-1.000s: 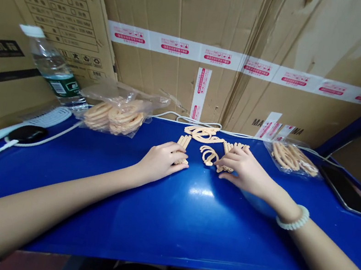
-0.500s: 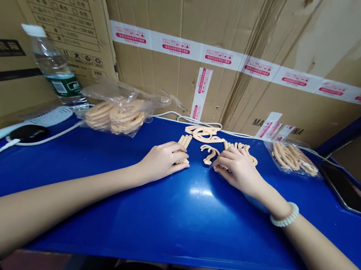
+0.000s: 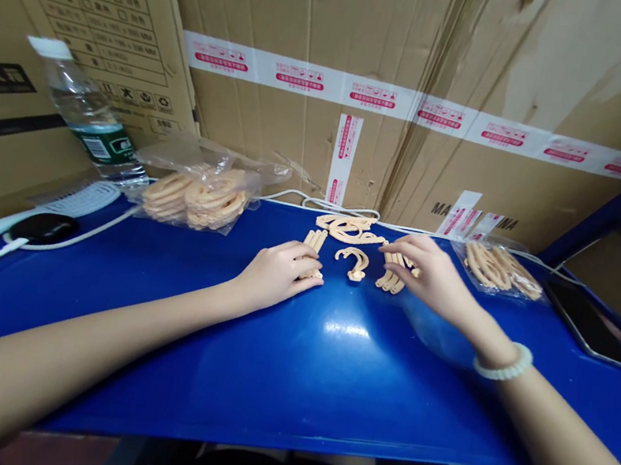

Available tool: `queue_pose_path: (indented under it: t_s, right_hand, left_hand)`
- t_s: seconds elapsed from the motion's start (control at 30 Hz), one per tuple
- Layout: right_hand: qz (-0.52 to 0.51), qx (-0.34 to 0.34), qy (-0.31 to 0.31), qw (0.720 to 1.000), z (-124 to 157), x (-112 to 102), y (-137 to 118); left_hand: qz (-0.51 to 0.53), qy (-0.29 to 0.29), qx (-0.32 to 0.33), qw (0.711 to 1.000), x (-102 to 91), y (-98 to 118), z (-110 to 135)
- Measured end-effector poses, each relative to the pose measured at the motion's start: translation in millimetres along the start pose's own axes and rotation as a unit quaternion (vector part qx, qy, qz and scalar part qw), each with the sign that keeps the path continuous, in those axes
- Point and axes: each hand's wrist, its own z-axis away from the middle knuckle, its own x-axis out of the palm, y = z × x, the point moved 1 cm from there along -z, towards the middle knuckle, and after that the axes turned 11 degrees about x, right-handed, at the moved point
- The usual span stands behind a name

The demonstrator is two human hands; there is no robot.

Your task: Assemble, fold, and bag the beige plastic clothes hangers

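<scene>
My left hand (image 3: 280, 270) is closed round the near part of a row of beige plastic bars (image 3: 315, 240), its fingers over them and its thumb at their near end. Over a second row of similar bars (image 3: 390, 278), my right hand (image 3: 429, 273) is held with fingers apart, partly hiding them. Whether its fingertips touch these bars I cannot tell. Between the hands lie beige curved hooks (image 3: 357, 265) that look like hanger hooks. Behind them is a loose pile of flat beige curved pieces (image 3: 350, 229).
Clear bags of beige pieces stand at left (image 3: 196, 196) and right (image 3: 497, 267). A water bottle (image 3: 94, 126), a pale brush (image 3: 76, 199) and a black oval device (image 3: 45, 227) are at left. A phone (image 3: 589, 322) lies at right. Cardboard (image 3: 280, 131) walls the back of the blue table (image 3: 260, 384).
My right hand has lifted and opened, uncovering the right row of bars. The hooks in the middle have shifted and turned slightly. My left hand stays on its bars.
</scene>
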Motion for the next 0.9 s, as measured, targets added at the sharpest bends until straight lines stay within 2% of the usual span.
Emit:
queue_pose_path:
  t_s: [0.1,0.17,0.27,0.33,0.5,0.73,0.9]
  right_hand:
    - [0.007,0.020,-0.062,0.998,6.4,-22.1,43.4]
    - [0.008,0.050,-0.118,0.992,11.0,-26.3,67.2]
    - [0.003,0.076,-0.195,0.978,14.6,-19.2,82.2]
    - [0.005,0.088,-0.210,0.974,14.1,-12.1,82.4]
    - [0.023,0.101,-0.187,0.977,10.7,-4.4,85.8]
    - [0.035,0.140,-0.176,0.974,11.9,-9.4,90.0]
    - [0.082,0.119,-0.077,0.987,10.1,-18.8,75.4]
  left_hand:
    - [0.002,-0.003,-0.010,1.000,0.5,-3.7,1.3]
    - [0.005,-0.001,-0.014,1.000,1.2,-5.8,2.2]
    - [0.005,0.004,-0.015,1.000,1.9,-6.7,3.0]
    - [0.004,0.006,-0.013,1.000,1.7,-6.4,3.0]
    - [0.009,0.002,-0.014,1.000,0.1,-8.0,2.2]
    - [0.060,0.016,-0.054,0.997,-3.0,-11.1,0.3]
    - [0.054,0.031,-0.048,0.997,-10.2,-20.1,-10.4]
